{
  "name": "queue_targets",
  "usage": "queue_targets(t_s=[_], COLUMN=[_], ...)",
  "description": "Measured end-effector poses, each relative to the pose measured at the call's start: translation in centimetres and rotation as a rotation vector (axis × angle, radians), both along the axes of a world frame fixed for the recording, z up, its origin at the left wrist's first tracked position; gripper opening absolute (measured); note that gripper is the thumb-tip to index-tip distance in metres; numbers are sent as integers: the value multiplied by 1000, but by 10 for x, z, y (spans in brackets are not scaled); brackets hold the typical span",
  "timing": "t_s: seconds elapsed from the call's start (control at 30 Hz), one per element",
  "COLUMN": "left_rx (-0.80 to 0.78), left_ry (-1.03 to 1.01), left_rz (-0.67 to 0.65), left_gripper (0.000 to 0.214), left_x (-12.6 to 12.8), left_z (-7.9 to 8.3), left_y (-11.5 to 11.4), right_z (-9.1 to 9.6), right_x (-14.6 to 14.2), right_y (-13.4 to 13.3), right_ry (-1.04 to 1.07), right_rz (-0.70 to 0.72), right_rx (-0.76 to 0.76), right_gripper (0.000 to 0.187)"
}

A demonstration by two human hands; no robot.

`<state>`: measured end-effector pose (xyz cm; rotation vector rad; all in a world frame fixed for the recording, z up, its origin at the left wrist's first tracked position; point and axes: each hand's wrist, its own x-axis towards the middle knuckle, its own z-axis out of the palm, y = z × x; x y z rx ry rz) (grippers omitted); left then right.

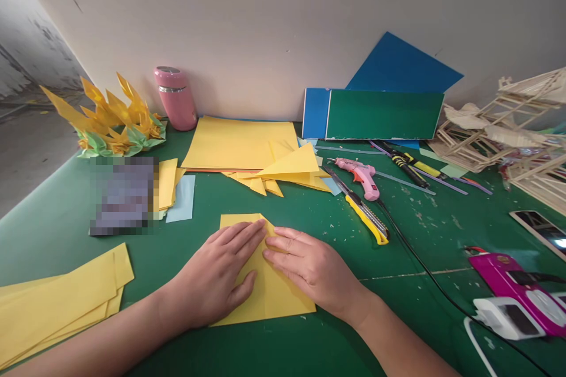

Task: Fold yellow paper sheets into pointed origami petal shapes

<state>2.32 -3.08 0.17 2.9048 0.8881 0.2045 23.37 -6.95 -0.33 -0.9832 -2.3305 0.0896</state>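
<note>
A sheet of yellow paper (pixel 283 301) lies on the green table in front of me, its top right corner folded down. My left hand (pixel 223 268) rests on the sheet's left half, palm down, fingers stretched toward the top edge and thumb apart. On the folded right side lies my right hand (pixel 305 262), its fingers extended flat and pointing left. The fingertips of both hands come close together near the top of the sheet. Part of the fold is hidden under the fingers.
Yellow strips (pixel 66 294) lie at left, near a pixelated dark item (pixel 126 194). Behind are yellow sheets (pixel 239 141), folded pieces (pixel 292 165), an origami model (pixel 117 118) and a pink flask (pixel 177 100). At right are a utility knife (pixel 365 215), glue gun (pixel 360 177), its cord, and a magenta power strip (pixel 513 285).
</note>
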Motion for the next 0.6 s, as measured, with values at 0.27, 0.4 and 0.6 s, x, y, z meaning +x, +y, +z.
queue_targets(t_s=[0.27, 0.4, 0.6], left_rx=[-3, -35, -35], left_ry=[41, 53, 36], left_rz=[16, 42, 40], left_gripper=[54, 52, 51], left_x=[3, 6, 10], left_z=[6, 9, 10], left_y=[0, 1, 1], right_z=[1, 2, 3], right_x=[-1, -1, -1], right_y=[1, 1, 0], right_ry=[-1, 2, 5], right_rz=[5, 4, 7], right_rx=[15, 9, 0], right_gripper=[39, 40, 38])
